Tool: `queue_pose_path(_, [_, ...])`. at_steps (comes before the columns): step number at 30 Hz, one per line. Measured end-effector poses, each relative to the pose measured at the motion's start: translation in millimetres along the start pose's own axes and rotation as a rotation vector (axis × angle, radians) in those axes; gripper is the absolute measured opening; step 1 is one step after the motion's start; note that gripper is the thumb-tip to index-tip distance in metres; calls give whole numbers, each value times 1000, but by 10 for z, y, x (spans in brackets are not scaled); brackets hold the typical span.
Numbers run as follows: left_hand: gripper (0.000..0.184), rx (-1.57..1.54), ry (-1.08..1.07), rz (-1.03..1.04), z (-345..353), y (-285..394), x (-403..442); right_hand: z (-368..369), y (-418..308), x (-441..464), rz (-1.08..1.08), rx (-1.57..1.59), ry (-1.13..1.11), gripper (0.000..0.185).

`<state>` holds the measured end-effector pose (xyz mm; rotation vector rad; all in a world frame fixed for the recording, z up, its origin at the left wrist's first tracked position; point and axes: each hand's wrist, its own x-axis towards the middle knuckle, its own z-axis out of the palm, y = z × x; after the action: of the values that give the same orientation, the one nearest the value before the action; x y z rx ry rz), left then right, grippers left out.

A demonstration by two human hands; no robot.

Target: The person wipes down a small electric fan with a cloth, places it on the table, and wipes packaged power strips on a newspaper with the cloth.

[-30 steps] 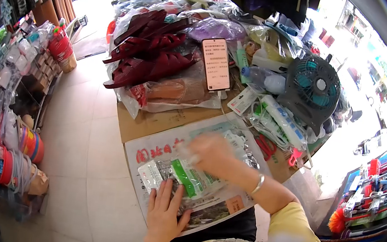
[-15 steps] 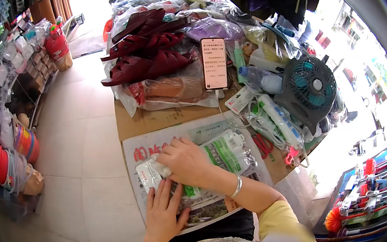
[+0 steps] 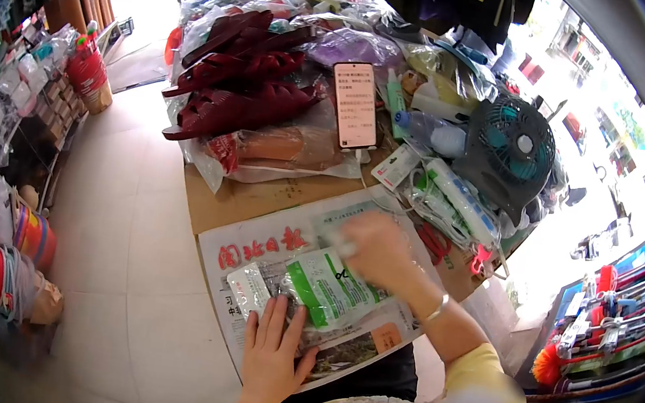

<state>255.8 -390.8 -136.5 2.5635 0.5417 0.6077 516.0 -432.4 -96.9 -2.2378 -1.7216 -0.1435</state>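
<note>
A clear plastic packet with green and white printing (image 3: 328,283) lies flat on a newspaper (image 3: 228,279). My left hand (image 3: 274,349) rests on the packet's near edge, fingers stretched out and pressing down. Over the packet's far right part is my right hand (image 3: 385,249), smeared by motion. Its fingers are closed on a small white wad (image 3: 343,244), perhaps tissue or cloth, seen only in part. A silver bangle (image 3: 437,307) circles the right wrist.
Beyond the newspaper, a phone (image 3: 355,107) leans against bagged goods, dark red slippers (image 3: 249,108) on its left. A dark fan (image 3: 510,148), a bagged white-and-green item (image 3: 464,199) and red-handled scissors (image 3: 434,241) are at the right. Brushes (image 3: 604,333) stand farther right.
My right hand has swept from the packet's left end to its far right side with the white wad, uncovering the green print. My left hand stays in place.
</note>
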Motion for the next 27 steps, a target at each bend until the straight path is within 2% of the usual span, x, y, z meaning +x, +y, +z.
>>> queue_pose_path(3, [69,30,-11,-16,23,-14,-36,104,-670,27,-344,23,80,24])
queue_pose_path(7, [68,59,-2,-17,10,-7,-45,139,-606,-39,-417,248,120,28])
queue_pose_path(9, [68,32,6,-18,-3,-11,-39,1,-203,-159,-243,123,106,26])
queue_pose_path(11, [67,-9,16,-19,0,-6,-27,-200,199,-223,-105,-82,-17,31])
queue_pose_path(13, [68,-15,6,-4,-13,-14,-23,-180,559,-404,185,45,166,32])
queue_pose_path(16, [69,-5,5,1,-6,-10,-16,-179,534,-456,269,27,196,31])
queue_pose_path(17, [69,-6,3,4,2,-2,-9,-130,433,-428,191,-49,227,28])
queue_pose_path(19, [68,18,20,-13,3,13,-8,-104,13,-321,-7,-19,115,25])
queue_pose_path(21, [68,36,5,-19,8,12,-20,-80,-439,-241,-187,32,103,24])
queue_pose_path(24, [66,55,1,-24,24,5,-35,32,-694,-216,-320,60,81,23])
queue_pose_path(25, [65,50,-3,-15,12,-4,-44,98,-618,-229,-306,175,155,22])
queue_pose_path(27, [64,44,-2,-16,-12,21,-32,0,-380,-311,-223,176,180,22])
